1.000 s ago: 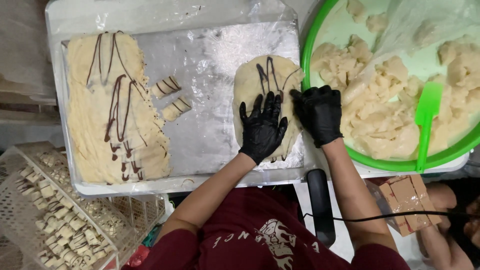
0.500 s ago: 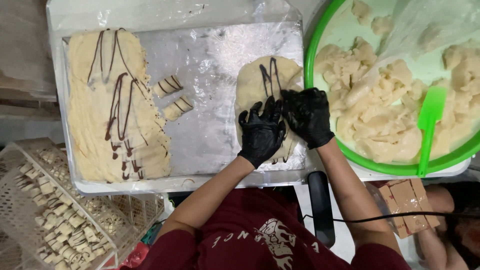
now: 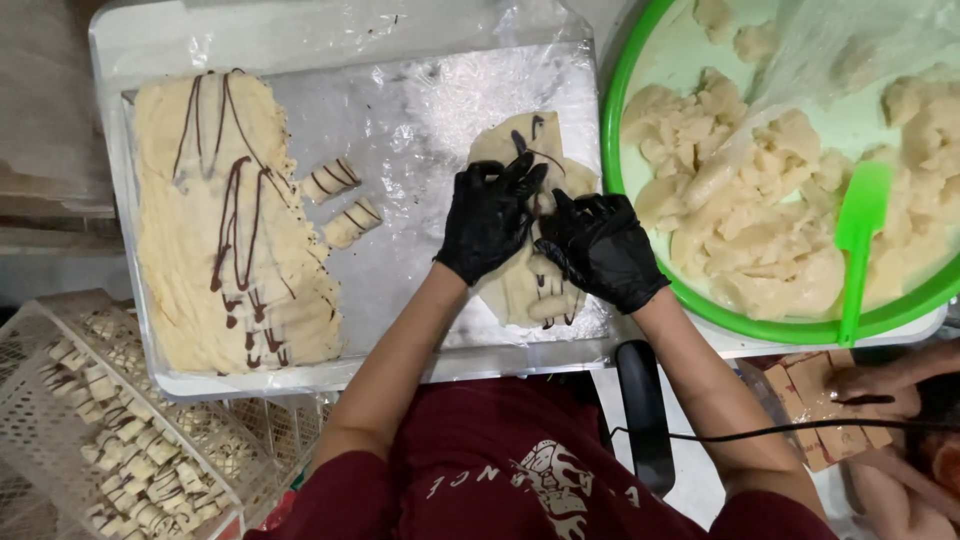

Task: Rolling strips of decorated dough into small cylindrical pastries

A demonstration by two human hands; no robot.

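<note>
Forearms are extended from the maroon shirt (image 3: 500,470) at the bottom edge, bare to the wrists, and are angled inward so that both gloved hands meet over one spot. A white basket (image 3: 60,400) of small striped rolls is seen low on the left, and a black handle (image 3: 643,420) with a cord low on the right.

On the tray (image 3: 300,40), which is lined with clear film, a dough piece (image 3: 520,290) streaked with chocolate is lain beneath both hands, its lower end showing below the palms and its upper end above the fingertips. The left hand (image 3: 488,218) is laid over the left side of the dough, fingers bent and curled inward, tips pressed into the upper middle of the piece. The right hand (image 3: 600,250) is set just beside it on the right side, fingers likewise bent, tips met with the left hand's near the centre. The dough is gathered between the two sets of fingers; neither hand is closed fully around it.

Farther left, two cut rolls (image 3: 340,200) are seen on the film, and beyond them a wide dough sheet (image 3: 230,220) with dark lines. To the right, a green bowl (image 3: 612,130) of dough lumps is seen, with a green spatula (image 3: 858,240) lain inside. Another person's hand (image 3: 870,385) is seen at the lower right.
</note>
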